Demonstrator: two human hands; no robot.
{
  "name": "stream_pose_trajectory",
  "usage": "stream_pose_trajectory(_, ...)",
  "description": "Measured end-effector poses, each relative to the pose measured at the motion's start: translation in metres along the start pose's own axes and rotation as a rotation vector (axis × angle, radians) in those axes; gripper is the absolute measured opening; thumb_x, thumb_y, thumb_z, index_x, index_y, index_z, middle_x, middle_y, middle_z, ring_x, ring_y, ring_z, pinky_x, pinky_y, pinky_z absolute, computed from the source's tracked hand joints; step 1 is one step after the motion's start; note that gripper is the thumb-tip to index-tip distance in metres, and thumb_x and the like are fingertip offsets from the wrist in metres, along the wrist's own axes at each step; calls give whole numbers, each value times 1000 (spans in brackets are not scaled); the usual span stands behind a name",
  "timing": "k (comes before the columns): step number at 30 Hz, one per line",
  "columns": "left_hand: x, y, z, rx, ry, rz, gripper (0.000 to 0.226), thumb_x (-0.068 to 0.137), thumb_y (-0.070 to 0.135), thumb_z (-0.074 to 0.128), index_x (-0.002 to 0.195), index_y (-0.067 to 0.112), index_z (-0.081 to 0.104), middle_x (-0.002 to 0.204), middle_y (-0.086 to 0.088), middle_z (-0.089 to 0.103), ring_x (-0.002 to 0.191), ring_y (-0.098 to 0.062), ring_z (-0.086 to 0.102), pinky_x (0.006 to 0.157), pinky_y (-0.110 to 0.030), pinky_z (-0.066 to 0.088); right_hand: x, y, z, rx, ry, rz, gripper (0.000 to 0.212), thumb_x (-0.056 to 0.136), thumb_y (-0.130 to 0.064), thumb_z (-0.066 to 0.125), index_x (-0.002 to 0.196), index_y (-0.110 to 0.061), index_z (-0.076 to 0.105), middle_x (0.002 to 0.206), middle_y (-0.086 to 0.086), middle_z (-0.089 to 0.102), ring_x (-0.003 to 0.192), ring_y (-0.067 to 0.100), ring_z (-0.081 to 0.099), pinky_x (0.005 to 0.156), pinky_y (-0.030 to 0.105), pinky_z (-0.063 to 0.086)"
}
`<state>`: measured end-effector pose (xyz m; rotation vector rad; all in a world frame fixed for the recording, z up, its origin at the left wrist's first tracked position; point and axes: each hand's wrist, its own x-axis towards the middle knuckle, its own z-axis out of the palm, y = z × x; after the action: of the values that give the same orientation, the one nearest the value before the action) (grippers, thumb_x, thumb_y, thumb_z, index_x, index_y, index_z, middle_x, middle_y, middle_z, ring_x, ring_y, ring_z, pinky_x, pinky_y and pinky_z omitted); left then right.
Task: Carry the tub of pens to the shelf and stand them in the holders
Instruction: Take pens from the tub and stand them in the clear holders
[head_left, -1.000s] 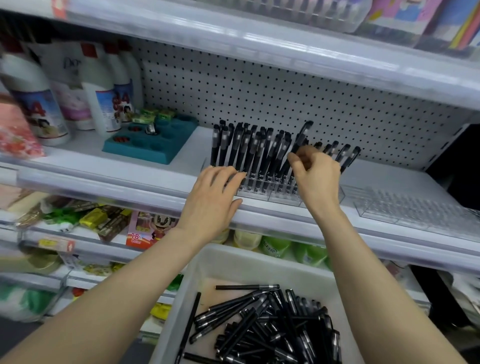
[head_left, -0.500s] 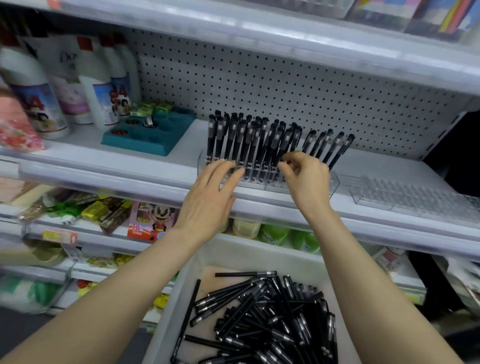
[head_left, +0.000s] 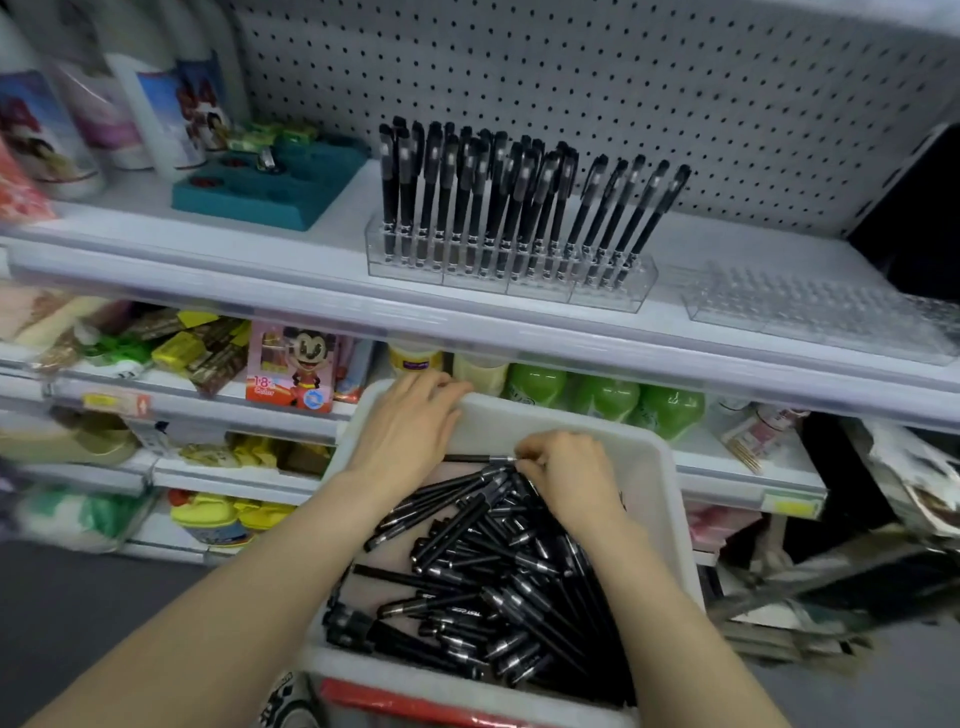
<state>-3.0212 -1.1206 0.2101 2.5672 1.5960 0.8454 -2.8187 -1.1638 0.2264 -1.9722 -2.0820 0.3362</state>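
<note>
Below the shelf, the left hand lies flat, fingers loose, on the tub rim; the right hand curls around loose pens inside, fingers pinching one.

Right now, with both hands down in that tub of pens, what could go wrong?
The pens lie tangled in the tub, so the right hand may drag extra ones out and drop them. The rightmost pens in the clear holder lean, so a bump while adding more might tip them. The left hand only rests on the rim, so the tub could shift.
</note>
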Motion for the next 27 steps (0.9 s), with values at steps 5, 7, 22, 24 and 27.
stream_pose_trajectory(5,0,-2,1,-6,-17,-1,36,93,18,58,129,18,60,120,-7,59,110,-27,51,88,-42,47,2,-16,12,-146,-44,-208,26,94,-19,58,119,-24,66,111,6,68,97,33,64,80,41,52)
stream_pose_trajectory(7,0,-1,0,-15,-23,0,37,93,17,58,130,17,59,121,-7,58,110,-27,50,89,-42,47,2,-19,18,-207,-104,-228,27,98,-23,53,123,-24,62,113,7,63,96,34,64,76,39,51)
stream_pose_trajectory(22,-4,3,-5,-92,-26,-3,35,98,25,53,132,21,59,127,-2,54,120,-20,44,98,-30,38,2,-14,-12,-72,-116,-138,12,85,-36,72,92,-26,69,102,-4,59,93,20,58,74,31,44)
stream_pose_trajectory(24,-4,8,-8,-134,-21,66,33,100,32,49,127,21,63,122,1,56,117,-16,44,96,-23,32,3,-10,-27,-9,-59,-122,10,83,-37,72,86,-30,68,91,-9,63,90,16,59,75,30,47)
stream_pose_trajectory(27,-5,16,-11,-132,-73,197,38,100,42,41,120,20,65,107,4,63,105,-15,50,97,-29,39,7,-6,-49,181,18,-53,9,79,-35,75,79,-30,68,75,-12,67,78,8,62,71,25,47)
